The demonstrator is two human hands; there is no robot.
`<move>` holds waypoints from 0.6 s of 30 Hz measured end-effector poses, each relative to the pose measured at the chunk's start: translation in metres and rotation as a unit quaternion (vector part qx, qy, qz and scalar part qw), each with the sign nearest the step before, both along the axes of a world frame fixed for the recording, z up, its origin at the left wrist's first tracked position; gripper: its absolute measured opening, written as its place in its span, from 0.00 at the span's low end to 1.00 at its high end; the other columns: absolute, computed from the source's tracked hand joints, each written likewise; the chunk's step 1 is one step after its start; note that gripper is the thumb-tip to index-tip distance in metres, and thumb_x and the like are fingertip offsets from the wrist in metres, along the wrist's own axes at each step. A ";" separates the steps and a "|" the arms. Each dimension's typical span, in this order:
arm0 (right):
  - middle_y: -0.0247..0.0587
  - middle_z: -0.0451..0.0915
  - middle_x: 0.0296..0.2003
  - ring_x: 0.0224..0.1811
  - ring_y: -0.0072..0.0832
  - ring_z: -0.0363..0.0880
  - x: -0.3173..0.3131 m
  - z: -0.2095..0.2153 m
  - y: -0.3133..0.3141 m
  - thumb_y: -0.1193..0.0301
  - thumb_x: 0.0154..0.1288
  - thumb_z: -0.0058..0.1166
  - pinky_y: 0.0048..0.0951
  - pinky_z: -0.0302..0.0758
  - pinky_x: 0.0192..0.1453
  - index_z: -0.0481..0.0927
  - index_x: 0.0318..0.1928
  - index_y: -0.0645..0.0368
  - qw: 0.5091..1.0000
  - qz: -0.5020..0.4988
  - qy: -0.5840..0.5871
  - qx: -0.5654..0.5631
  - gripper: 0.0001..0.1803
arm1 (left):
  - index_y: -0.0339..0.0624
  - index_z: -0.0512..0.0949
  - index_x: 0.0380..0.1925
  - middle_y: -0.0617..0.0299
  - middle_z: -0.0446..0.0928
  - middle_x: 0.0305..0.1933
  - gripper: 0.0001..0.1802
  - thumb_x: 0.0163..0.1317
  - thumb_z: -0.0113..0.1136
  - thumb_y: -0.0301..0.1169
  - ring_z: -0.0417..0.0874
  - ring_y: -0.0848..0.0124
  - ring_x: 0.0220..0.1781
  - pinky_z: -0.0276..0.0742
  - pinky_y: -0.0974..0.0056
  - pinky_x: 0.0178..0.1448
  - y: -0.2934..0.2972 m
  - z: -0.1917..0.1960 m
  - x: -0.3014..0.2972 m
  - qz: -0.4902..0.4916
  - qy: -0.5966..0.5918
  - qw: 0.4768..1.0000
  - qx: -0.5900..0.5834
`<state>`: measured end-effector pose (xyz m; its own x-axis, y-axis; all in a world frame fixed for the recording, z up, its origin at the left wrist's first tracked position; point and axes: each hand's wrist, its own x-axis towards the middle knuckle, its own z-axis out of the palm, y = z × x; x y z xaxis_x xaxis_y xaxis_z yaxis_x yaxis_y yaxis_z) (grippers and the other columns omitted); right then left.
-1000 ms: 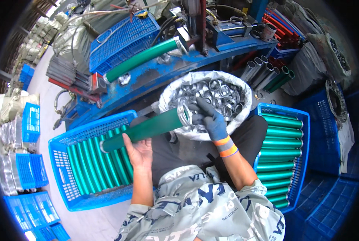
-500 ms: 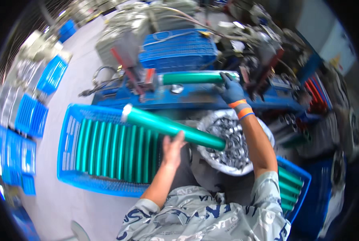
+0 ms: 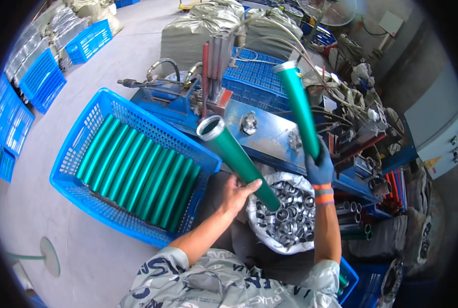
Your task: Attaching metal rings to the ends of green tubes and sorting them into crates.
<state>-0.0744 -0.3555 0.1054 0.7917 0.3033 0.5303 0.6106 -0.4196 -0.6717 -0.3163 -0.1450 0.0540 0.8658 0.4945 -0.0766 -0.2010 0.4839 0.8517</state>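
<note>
My bare left hand (image 3: 236,196) is wrapped round a green tube (image 3: 237,161), tilted with its open upper end toward the bench. A silver ring (image 3: 210,128) caps that end; its lower end hangs over loose metal rings (image 3: 290,215) in a white sack (image 3: 257,233). In a dark glove with an orange-striped cuff, my right hand (image 3: 320,165) grips the lower end of a second green tube (image 3: 300,105). That one leans upward above the blue bench machine (image 3: 262,137), with a silver ring (image 3: 285,66) on its top. The gloved fingers are partly hidden.
To the left stands a blue crate (image 3: 60,172) with a row of green tubes (image 3: 136,174). A small silver part (image 3: 249,123) lies on the bench beside an upright clamp (image 3: 220,72). Hoses (image 3: 283,31) arch behind, near bulky sacks (image 3: 195,41). More tubes (image 3: 354,226) lie at right.
The right-hand tube has come off the machine and swung from level to steeply raised. The left-hand tube has turned steeper, its ringed end shifting right. My view has turned too.
</note>
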 end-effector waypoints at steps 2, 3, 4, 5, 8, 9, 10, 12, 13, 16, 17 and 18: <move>0.47 0.87 0.62 0.61 0.40 0.89 -0.042 -0.003 -0.044 0.71 0.68 0.71 0.41 0.84 0.70 0.77 0.74 0.65 0.970 0.020 0.052 0.238 0.35 | 0.40 0.82 0.61 0.63 0.87 0.56 0.28 0.67 0.87 0.35 0.87 0.70 0.58 0.83 0.60 0.66 -0.008 -0.001 0.017 -0.019 0.026 0.999 -0.025; 0.46 0.88 0.59 0.57 0.37 0.90 -0.068 -0.001 -0.068 0.71 0.69 0.70 0.39 0.84 0.68 0.78 0.72 0.67 0.939 0.010 0.066 0.339 0.33 | 0.40 0.83 0.60 0.63 0.87 0.55 0.28 0.67 0.87 0.36 0.86 0.70 0.58 0.83 0.60 0.66 -0.014 -0.002 0.027 -0.028 0.050 0.997 -0.047; 0.46 0.88 0.59 0.57 0.37 0.90 -0.085 -0.011 -0.101 0.71 0.69 0.70 0.39 0.84 0.68 0.78 0.72 0.67 0.938 -0.011 0.062 0.340 0.33 | 0.43 0.80 0.66 0.61 0.85 0.59 0.30 0.71 0.84 0.41 0.88 0.64 0.61 0.85 0.55 0.65 -0.020 -0.015 0.039 -0.040 0.043 0.997 -0.046; 0.46 0.88 0.57 0.55 0.37 0.90 -0.105 -0.024 -0.141 0.70 0.70 0.71 0.39 0.86 0.66 0.78 0.71 0.67 0.941 -0.046 0.068 0.329 0.32 | 0.44 0.77 0.69 0.58 0.85 0.64 0.32 0.72 0.82 0.42 0.89 0.59 0.64 0.86 0.49 0.68 -0.026 -0.005 0.048 -0.043 0.070 0.995 -0.050; 0.46 0.88 0.54 0.52 0.36 0.89 -0.164 -0.075 -0.234 0.61 0.73 0.70 0.39 0.87 0.62 0.79 0.71 0.68 0.927 -0.145 0.085 0.334 0.33 | 0.43 0.74 0.73 0.55 0.83 0.71 0.35 0.75 0.79 0.45 0.87 0.56 0.70 0.82 0.43 0.75 -0.042 -0.010 0.100 -0.076 0.046 0.989 -0.116; 0.45 0.88 0.54 0.51 0.35 0.89 -0.185 -0.090 -0.258 0.55 0.77 0.68 0.38 0.87 0.60 0.78 0.72 0.68 0.914 -0.193 0.099 0.342 0.35 | 0.43 0.74 0.74 0.55 0.82 0.72 0.35 0.77 0.78 0.46 0.85 0.55 0.73 0.81 0.42 0.77 -0.053 -0.007 0.125 -0.068 0.031 0.988 -0.132; 0.45 0.88 0.51 0.47 0.34 0.89 -0.205 -0.101 -0.276 0.53 0.77 0.69 0.38 0.88 0.56 0.78 0.72 0.68 0.896 -0.187 0.134 0.379 0.36 | 0.43 0.75 0.74 0.54 0.82 0.72 0.36 0.76 0.79 0.46 0.85 0.56 0.72 0.84 0.42 0.74 -0.059 -0.005 0.153 -0.054 0.036 0.988 -0.140; 0.45 0.88 0.44 0.39 0.32 0.88 -0.241 -0.123 -0.304 0.48 0.78 0.68 0.36 0.88 0.45 0.76 0.75 0.67 0.845 -0.228 0.177 0.450 0.41 | 0.42 0.76 0.74 0.53 0.82 0.71 0.37 0.74 0.80 0.47 0.85 0.56 0.72 0.87 0.43 0.71 -0.066 -0.006 0.209 -0.041 0.041 0.986 -0.157; 0.45 0.88 0.44 0.39 0.32 0.88 -0.256 -0.126 -0.311 0.48 0.78 0.68 0.36 0.88 0.45 0.76 0.75 0.67 0.841 -0.238 0.175 0.453 0.41 | 0.41 0.76 0.74 0.53 0.82 0.71 0.37 0.74 0.80 0.47 0.85 0.55 0.72 0.88 0.44 0.70 -0.062 -0.008 0.233 -0.039 0.039 0.985 -0.165; 0.46 0.88 0.43 0.39 0.32 0.88 -0.288 -0.125 -0.317 0.42 0.79 0.61 0.33 0.86 0.45 0.69 0.83 0.69 0.841 -0.208 0.201 0.457 0.49 | 0.42 0.78 0.72 0.54 0.84 0.68 0.37 0.73 0.81 0.49 0.88 0.56 0.68 0.88 0.47 0.67 -0.042 -0.032 0.302 0.000 0.054 0.980 -0.192; 0.46 0.88 0.43 0.39 0.32 0.88 -0.292 -0.120 -0.314 0.42 0.79 0.61 0.33 0.86 0.45 0.69 0.83 0.69 0.841 -0.212 0.198 0.457 0.49 | 0.42 0.78 0.71 0.54 0.85 0.67 0.37 0.72 0.82 0.49 0.89 0.56 0.67 0.88 0.48 0.66 -0.035 -0.040 0.319 0.010 0.070 0.978 -0.195; 0.45 0.87 0.42 0.39 0.32 0.88 -0.297 -0.116 -0.310 0.42 0.76 0.65 0.33 0.86 0.45 0.67 0.83 0.73 0.837 -0.214 0.185 0.468 0.53 | 0.44 0.80 0.67 0.55 0.85 0.65 0.34 0.73 0.80 0.52 0.86 0.56 0.70 0.86 0.46 0.72 -0.030 -0.049 0.332 0.014 0.085 0.978 -0.189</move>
